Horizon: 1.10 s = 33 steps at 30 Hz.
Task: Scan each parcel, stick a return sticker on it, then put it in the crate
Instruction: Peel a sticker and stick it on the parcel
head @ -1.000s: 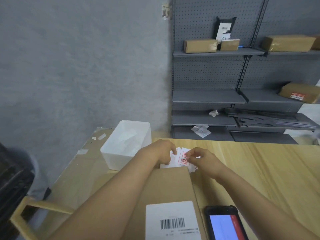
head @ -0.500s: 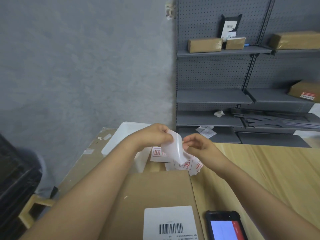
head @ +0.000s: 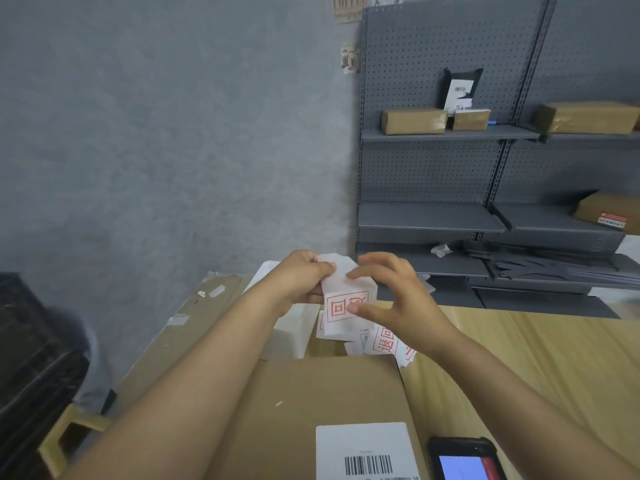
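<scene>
A flat brown cardboard parcel (head: 329, 400) lies on the wooden table right in front of me, with a white barcode label (head: 365, 452) near its close edge. Above its far end both hands hold up a white return sticker (head: 343, 299) with red printed characters. My left hand (head: 301, 278) grips the sticker's left edge and backing. My right hand (head: 394, 296) pinches its right side between thumb and fingertips. More return stickers (head: 386, 342) lie in a loose pile on the table beneath. A black handheld scanner (head: 464, 460) with a lit screen lies to the right of the parcel.
A white plastic bin (head: 291, 334) sits behind the parcel, partly hidden by my left arm. Flattened cardboard (head: 194, 317) leans at the table's left. A dark crate (head: 31, 348) stands at the far left. Grey metal shelves (head: 450, 133) with several brown boxes stand behind the wooden table (head: 536, 358).
Both hands have lifted one sticker off the pile. It was curled half a second ago and now faces me, held flatter. The view has tilted up a little.
</scene>
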{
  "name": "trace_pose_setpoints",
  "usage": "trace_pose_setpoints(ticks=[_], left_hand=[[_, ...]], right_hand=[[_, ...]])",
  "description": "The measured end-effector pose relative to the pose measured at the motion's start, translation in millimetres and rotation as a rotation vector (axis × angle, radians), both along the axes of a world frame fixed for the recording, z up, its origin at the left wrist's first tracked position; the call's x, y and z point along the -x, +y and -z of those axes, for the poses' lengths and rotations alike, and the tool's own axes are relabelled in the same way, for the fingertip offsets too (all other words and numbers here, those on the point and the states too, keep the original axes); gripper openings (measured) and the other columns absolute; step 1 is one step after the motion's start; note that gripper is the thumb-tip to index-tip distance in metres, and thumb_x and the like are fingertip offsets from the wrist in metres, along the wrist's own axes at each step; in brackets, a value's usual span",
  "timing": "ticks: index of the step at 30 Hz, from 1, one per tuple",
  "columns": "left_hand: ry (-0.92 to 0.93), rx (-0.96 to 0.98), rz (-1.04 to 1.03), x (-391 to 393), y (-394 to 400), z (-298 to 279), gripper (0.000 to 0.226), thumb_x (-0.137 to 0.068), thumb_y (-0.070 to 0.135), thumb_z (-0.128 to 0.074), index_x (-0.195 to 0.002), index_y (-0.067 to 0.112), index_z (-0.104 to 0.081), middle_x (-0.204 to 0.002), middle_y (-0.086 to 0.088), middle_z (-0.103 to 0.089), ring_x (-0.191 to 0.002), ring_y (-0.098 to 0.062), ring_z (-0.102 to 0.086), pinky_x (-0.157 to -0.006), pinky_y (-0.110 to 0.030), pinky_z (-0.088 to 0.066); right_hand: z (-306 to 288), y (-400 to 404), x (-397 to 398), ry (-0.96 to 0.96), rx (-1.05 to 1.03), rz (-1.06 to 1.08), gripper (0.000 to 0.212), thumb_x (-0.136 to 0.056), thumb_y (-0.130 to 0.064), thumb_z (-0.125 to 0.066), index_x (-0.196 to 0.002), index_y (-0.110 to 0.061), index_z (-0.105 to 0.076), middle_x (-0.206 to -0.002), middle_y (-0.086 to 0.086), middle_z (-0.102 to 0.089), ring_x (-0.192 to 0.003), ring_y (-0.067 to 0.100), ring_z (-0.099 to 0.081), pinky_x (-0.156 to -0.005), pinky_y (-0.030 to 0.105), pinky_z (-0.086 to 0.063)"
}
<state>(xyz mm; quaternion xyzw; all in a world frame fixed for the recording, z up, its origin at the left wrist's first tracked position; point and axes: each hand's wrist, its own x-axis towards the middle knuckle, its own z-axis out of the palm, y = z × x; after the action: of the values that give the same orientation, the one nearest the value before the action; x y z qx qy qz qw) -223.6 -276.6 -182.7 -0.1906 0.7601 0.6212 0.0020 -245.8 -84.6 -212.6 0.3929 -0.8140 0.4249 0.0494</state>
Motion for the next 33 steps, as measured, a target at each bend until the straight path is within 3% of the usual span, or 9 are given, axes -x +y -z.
trace_pose_setpoints(ticks=[6, 12, 14, 16, 17, 19, 24, 30, 33], left_hand=[[-0.062, -0.082, -0.066, -1.9, -4.9, -1.2, 0.015, -0.097, 0.012, -0.048, -0.105, 0.004, -0.057, -0.065, -0.007, -0.073, -0.059, -0.020, -0.072, -0.050, -0.027, -0.056], [-0.021, -0.039, -0.323, -1.1, -30.9, 4.4, 0.020, -0.093, 0.003, -0.041, -0.109, 0.001, -0.053, -0.071, -0.010, -0.064, -0.041, -0.013, -0.062, -0.038, -0.023, -0.050], [0.001, 0.021, -0.402, -0.8, -51.2, 10.5, 0.028, -0.092, 0.002, -0.036, -0.114, 0.000, -0.052, -0.083, -0.013, -0.067, -0.039, -0.014, -0.063, -0.039, -0.023, -0.052], [-0.009, 0.147, -0.486, -1.6, -70.8, 17.8, 0.032, -0.093, 0.006, -0.035, -0.122, 0.001, -0.049, -0.110, -0.019, -0.065, -0.053, -0.023, -0.070, -0.050, -0.029, -0.057], [-0.025, 0.265, -0.534, -2.7, -79.4, 21.7, 0.033, -0.095, 0.010, -0.038, -0.124, 0.001, -0.048, -0.119, -0.021, -0.061, -0.070, -0.031, -0.071, -0.061, -0.035, -0.058], [-0.066, 0.492, -0.575, -5.0, -92.8, 29.8, 0.032, -0.096, 0.017, -0.045, -0.124, 0.001, -0.048, -0.124, -0.022, -0.057, -0.099, -0.038, -0.063, -0.077, -0.039, -0.053], [-0.121, 0.762, -0.319, -5.3, -96.1, 47.4, 0.024, -0.091, 0.024, -0.059, -0.104, 0.003, -0.057, -0.112, -0.017, -0.064, -0.103, -0.034, -0.058, -0.074, -0.029, -0.041], [-0.036, 0.975, -0.239, -9.2, -90.6, 46.2, 0.044, -0.086, 0.025, -0.067, -0.123, 0.008, -0.050, -0.125, -0.018, -0.051, -0.118, -0.037, -0.047, -0.095, -0.040, -0.042], [0.102, 0.987, -0.235, -13.3, -75.8, 33.9, 0.034, -0.088, 0.023, -0.064, -0.118, 0.010, -0.056, -0.122, -0.016, -0.052, -0.117, -0.035, -0.046, -0.096, -0.039, -0.041]], right_hand=[[-6.0, -16.2, -7.8, 0.244, -0.043, 0.046, 0.019, -0.081, -0.023, -0.075, -0.099, -0.026, -0.073, -0.121, -0.012, -0.055, -0.117, 0.004, -0.040, -0.094, 0.009, -0.028], [-7.4, -16.0, -10.7, 0.213, -0.010, 0.050, 0.004, -0.083, -0.022, -0.072, -0.086, -0.023, -0.069, -0.111, -0.015, -0.059, -0.111, 0.005, -0.045, -0.096, 0.027, -0.036], [-5.9, -10.0, -8.3, 0.204, -0.008, 0.063, 0.003, -0.084, -0.024, -0.071, -0.086, -0.024, -0.069, -0.104, -0.017, -0.061, -0.107, 0.006, -0.047, -0.095, 0.027, -0.036], [-3.6, -2.8, -5.5, 0.192, -0.014, 0.092, 0.004, -0.085, -0.030, -0.068, -0.085, -0.026, -0.067, -0.097, -0.017, -0.062, -0.103, 0.005, -0.047, -0.090, 0.021, -0.036], [-2.2, 0.7, -4.7, 0.175, -0.010, 0.109, 0.006, -0.086, -0.033, -0.066, -0.085, -0.027, -0.065, -0.095, -0.017, -0.062, -0.102, 0.003, -0.046, -0.088, 0.017, -0.035], [1.1, 7.8, -4.6, 0.122, 0.011, 0.140, 0.006, -0.087, -0.035, -0.064, -0.085, -0.029, -0.063, -0.094, -0.019, -0.060, -0.102, -0.002, -0.045, -0.084, 0.010, -0.033], [6.3, 18.5, -8.8, -0.052, 0.040, 0.164, 0.008, -0.090, -0.031, -0.062, -0.091, -0.036, -0.056, -0.092, -0.018, -0.062, -0.097, -0.002, -0.052, -0.078, 0.013, -0.039], [0.9, 23.0, -18.0, -0.197, 0.081, 0.163, 0.009, -0.089, -0.025, -0.064, -0.090, -0.030, -0.056, -0.076, -0.009, -0.063, -0.070, 0.002, -0.055, -0.059, 0.011, -0.041], [-2.5, 23.8, -21.8, -0.302, 0.060, 0.131, 0.007, -0.093, -0.028, -0.058, -0.088, -0.024, -0.059, -0.083, -0.004, -0.071, -0.076, 0.010, -0.064, -0.061, 0.017, -0.044]])
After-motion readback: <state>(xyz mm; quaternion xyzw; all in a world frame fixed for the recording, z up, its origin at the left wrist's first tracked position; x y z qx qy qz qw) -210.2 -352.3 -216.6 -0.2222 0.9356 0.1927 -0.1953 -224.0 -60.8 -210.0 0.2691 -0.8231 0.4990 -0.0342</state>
